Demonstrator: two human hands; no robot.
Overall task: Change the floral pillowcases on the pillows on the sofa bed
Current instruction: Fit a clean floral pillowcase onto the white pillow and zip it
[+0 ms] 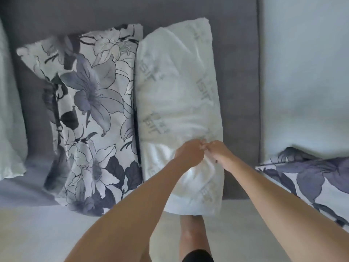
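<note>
Two pillows lean on the grey sofa back (pixel 239 76): a bare white pillow (pixel 177 95) with faint grey lettering, and touching its left side a pillow in a floral pillowcase (pixel 94 110). Both hands meet at the white pillow's lower middle, left hand (pixel 190 154) and right hand (pixel 219 152) fingertip to fingertip, each pinching bunched white fabric there. Another floral pillowcase (pixel 311 178) lies flat at far right, well apart from the hands; a pale cushion (pixel 9 129) sits at the left edge.
</note>
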